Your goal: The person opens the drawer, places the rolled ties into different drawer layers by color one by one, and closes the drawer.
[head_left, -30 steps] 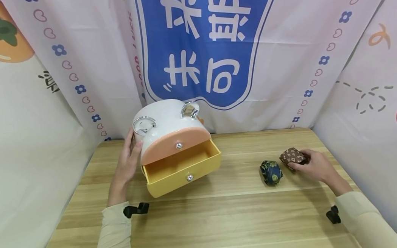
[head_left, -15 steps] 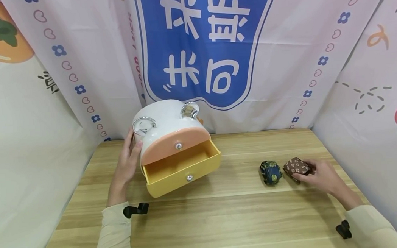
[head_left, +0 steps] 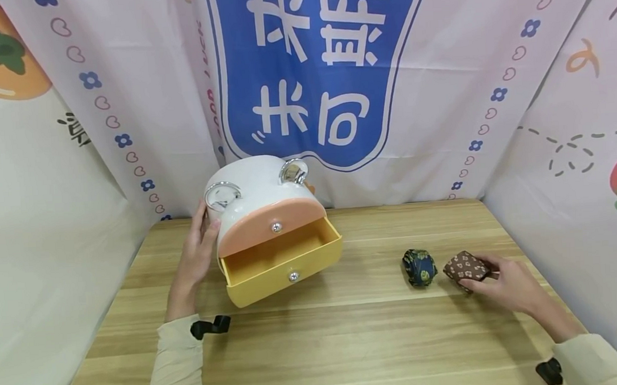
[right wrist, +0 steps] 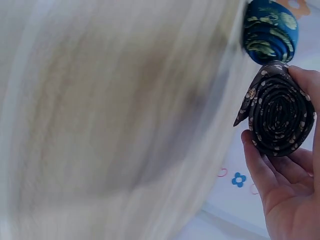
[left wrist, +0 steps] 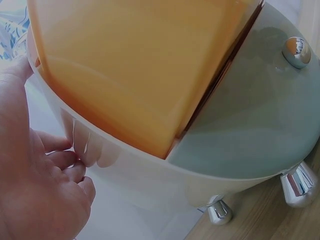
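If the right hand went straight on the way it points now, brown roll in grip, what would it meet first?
Most likely the dark blue roll, just ahead of the brown roll in the right hand. Depth is unclear, so the held roll might only graze it or pass by.

1. Blue panel (head_left: 314, 77) on the backdrop (head_left: 440, 99), behind the far edge of the table (head_left: 350, 349): white Chinese characters (head_left: 284, 110), 未来可期, turned sideways.
2. Same backdrop, left of that panel: pink lettering (head_left: 210, 83), "GOOD LUCK", also sideways, partly lost in a fold.
3. Left cloth (head_left: 27, 192), beyond the table's left edge: a dark character (head_left: 75, 130), unclear.
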The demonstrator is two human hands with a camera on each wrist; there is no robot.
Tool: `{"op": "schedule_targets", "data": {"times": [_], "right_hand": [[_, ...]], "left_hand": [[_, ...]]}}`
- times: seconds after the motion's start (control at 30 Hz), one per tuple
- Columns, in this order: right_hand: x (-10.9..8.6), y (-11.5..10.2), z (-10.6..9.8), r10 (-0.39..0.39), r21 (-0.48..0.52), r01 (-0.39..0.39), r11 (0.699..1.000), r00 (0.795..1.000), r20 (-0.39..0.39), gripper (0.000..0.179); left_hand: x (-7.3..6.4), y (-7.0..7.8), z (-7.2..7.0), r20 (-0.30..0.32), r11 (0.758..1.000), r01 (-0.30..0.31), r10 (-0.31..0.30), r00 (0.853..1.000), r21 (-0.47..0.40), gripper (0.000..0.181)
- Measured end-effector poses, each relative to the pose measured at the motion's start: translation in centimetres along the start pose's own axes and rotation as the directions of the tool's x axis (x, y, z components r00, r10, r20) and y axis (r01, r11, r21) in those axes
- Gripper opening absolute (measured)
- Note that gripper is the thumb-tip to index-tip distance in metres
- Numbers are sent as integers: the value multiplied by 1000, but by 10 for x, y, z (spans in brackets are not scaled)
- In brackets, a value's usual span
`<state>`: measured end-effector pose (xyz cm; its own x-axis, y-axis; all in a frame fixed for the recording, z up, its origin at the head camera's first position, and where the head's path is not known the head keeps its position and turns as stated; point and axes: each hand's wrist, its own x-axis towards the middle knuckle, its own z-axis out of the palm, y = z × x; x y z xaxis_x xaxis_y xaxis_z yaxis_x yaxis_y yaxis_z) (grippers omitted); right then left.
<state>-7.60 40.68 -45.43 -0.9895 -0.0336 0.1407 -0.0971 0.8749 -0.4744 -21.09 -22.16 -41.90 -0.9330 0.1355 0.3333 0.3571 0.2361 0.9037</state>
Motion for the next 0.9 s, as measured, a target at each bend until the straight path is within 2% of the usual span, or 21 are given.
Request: {"op": "schedule_targets", "data": {"times": [0.43,0.8,0.9], "right_hand": [[-2,-40,-28,-100,-109,98,989,995,-14,75],[14,-78,-41,-201,-135,201,970,979,16,71],[19,-88,-43,-213,-117,217,969,976,48,69]], "left_hand": [[0,-1,0,0,1000,5,-5,1000,8,71],[0,0,1,-5,1000,-1,1,1000,5,72],[0,0,1,-4,1000,3,-3,1000,9,72]]}}
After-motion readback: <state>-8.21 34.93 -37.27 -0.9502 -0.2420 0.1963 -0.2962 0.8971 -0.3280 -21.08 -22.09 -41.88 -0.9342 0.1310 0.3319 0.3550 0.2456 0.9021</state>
